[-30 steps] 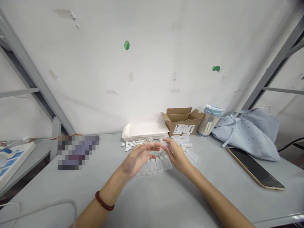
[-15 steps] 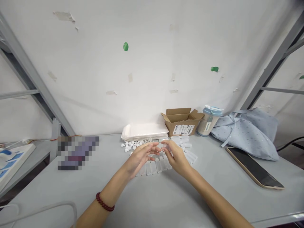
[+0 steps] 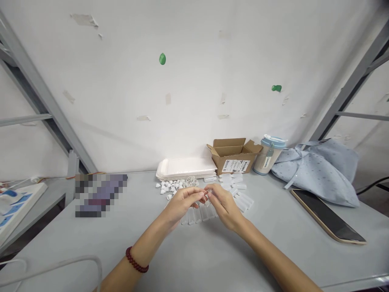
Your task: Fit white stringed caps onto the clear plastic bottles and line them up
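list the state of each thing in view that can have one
left hand, fingers bent, close to the right's; grip unclear
right hand, fingers bent toward the left's; grip unclear
cardboard box, open, flaps spread
cup, upright, lid on
phone, lying flat, screen dark
cloth bag, slumped
flat white pieces, stacked
white caps, loose, scattered
clear pieces, lying side by side
cords, bunched together

There are two hands [image 3: 185, 205] [image 3: 224, 206], one box [image 3: 235, 162], one cup [image 3: 266, 159], one phone [image 3: 328, 215].

Left hand [image 3: 181, 203] and right hand [image 3: 225, 205] hover close together over clear tubes [image 3: 191, 216].
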### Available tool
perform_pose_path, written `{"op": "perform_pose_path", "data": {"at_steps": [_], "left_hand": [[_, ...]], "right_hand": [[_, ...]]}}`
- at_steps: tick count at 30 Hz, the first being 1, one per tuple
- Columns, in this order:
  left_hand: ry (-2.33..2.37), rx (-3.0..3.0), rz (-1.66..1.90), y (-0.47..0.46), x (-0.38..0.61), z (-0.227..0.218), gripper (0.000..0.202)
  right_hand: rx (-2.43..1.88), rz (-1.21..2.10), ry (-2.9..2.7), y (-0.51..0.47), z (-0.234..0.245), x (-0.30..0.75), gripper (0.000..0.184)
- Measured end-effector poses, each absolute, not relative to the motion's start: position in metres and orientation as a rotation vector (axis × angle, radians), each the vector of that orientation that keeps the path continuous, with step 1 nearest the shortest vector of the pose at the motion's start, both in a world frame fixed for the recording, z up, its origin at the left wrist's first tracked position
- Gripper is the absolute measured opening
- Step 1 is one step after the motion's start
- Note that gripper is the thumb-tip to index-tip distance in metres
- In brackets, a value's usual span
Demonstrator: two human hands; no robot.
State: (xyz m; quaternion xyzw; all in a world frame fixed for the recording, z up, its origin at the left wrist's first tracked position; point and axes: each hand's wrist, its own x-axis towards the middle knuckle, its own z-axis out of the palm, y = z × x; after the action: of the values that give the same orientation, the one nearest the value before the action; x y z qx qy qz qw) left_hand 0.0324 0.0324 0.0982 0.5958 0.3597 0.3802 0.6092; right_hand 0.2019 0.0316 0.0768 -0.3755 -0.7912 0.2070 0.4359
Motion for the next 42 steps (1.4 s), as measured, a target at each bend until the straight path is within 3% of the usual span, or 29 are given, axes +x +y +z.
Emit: {"op": "perform_pose_path", "data": {"at_steps": [12, 18, 25, 34, 42], "left_hand": [[0.802, 1.337, 0.928, 0.031, 0.033, 0.098, 0.022], [0.895, 1.57, 0.971, 0.023, 0.04, 0.101, 0.025], [1.047, 2.105, 1.017, 0.009, 0.054, 0.089, 0.042], [1.154, 2.279, 1.026, 0.005, 0.059, 0.081, 0.036], [1.193, 2.478, 1.076, 0.003, 0.062, 0.076, 0.036]], "right_hand": [[-0.944, 0.483, -1.961, 0.031, 0.075, 0.202, 0.025], [-0.957, 0.793, -1.731, 0.029, 0.078, 0.199, 0.021], [-0.916, 1.146, -1.43, 0.031, 0.078, 0.197, 0.008], [-1.014, 1.103, -1.332, 0.03, 0.074, 0.193, 0.021], [-0.995, 1.138, -1.282, 0.03, 0.075, 0.191, 0.02]]}}
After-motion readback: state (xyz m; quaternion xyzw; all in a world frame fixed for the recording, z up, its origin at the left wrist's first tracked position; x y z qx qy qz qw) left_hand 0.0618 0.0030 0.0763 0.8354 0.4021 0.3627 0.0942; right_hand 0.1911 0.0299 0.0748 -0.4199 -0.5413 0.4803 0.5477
